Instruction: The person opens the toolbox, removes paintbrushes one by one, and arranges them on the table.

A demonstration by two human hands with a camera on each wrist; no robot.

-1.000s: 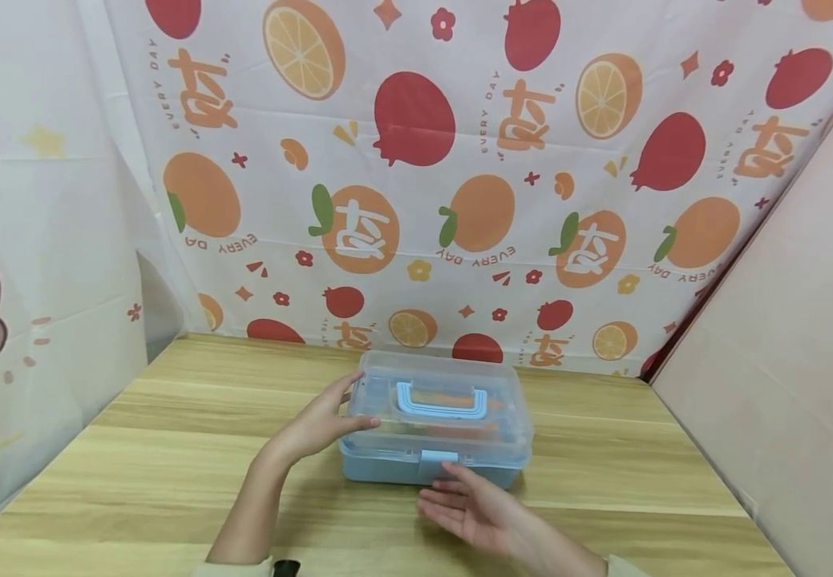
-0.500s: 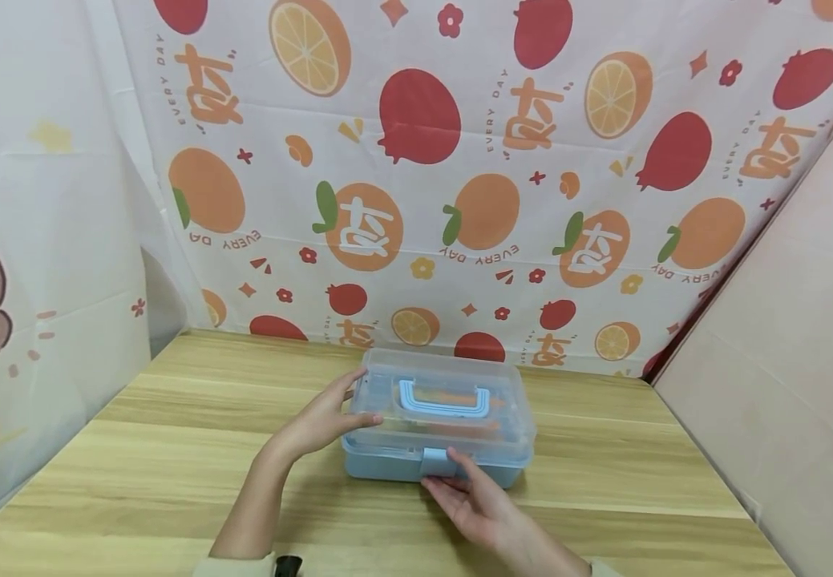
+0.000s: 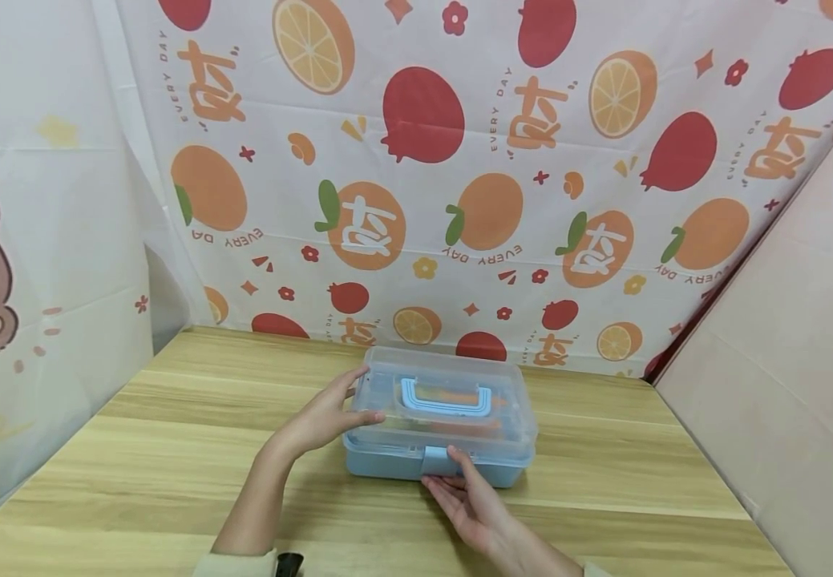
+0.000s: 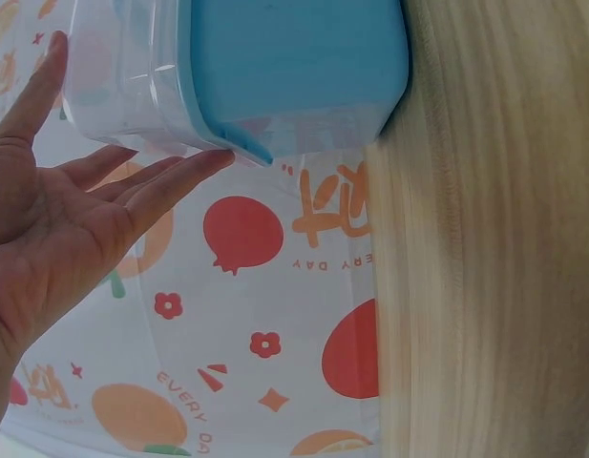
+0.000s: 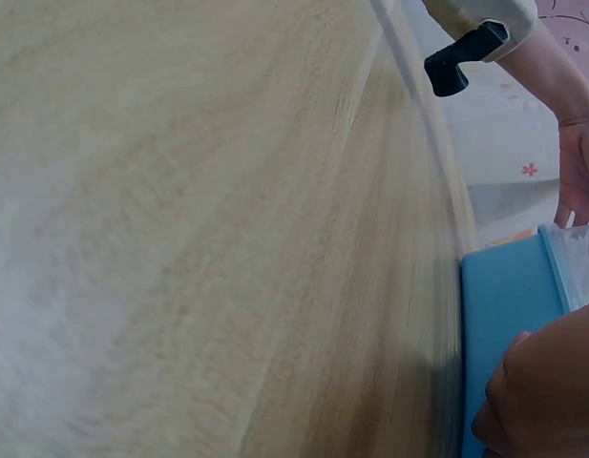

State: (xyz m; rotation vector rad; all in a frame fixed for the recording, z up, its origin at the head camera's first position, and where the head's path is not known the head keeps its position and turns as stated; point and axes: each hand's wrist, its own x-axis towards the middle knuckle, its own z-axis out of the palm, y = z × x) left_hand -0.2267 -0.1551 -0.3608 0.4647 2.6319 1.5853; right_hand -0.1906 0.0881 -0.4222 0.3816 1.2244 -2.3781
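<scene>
A light-blue storage box [image 3: 387,463] with a clear lid [image 3: 452,437] and a blue carry handle [image 3: 452,407] stands on the wooden table, lid down. Orange items show dimly through the lid. My left hand [image 3: 322,421] lies at the lid's left end, thumb on the front left of the top and the other fingers spread along the side; the left wrist view shows a fingertip at the blue rim [image 4: 203,114]. My right hand [image 3: 481,509] is at the front latch [image 3: 436,461], thumb at its right upper edge and curled fingers below it. In the right wrist view that hand hides the latch.
The wooden table [image 3: 171,449] runs back to a white cloth [image 3: 286,264] printed with oranges and red fruit. A pale panel [image 3: 806,344] stands at the right, a cloth with a bear print [image 3: 62,264] at the left. A black piece [image 5: 463,57] sits at the left sleeve.
My right hand has moved up against the latch, its thumb now at the upper edge and its fingers curled beneath. The left hand keeps its place on the lid, and the box stays shut.
</scene>
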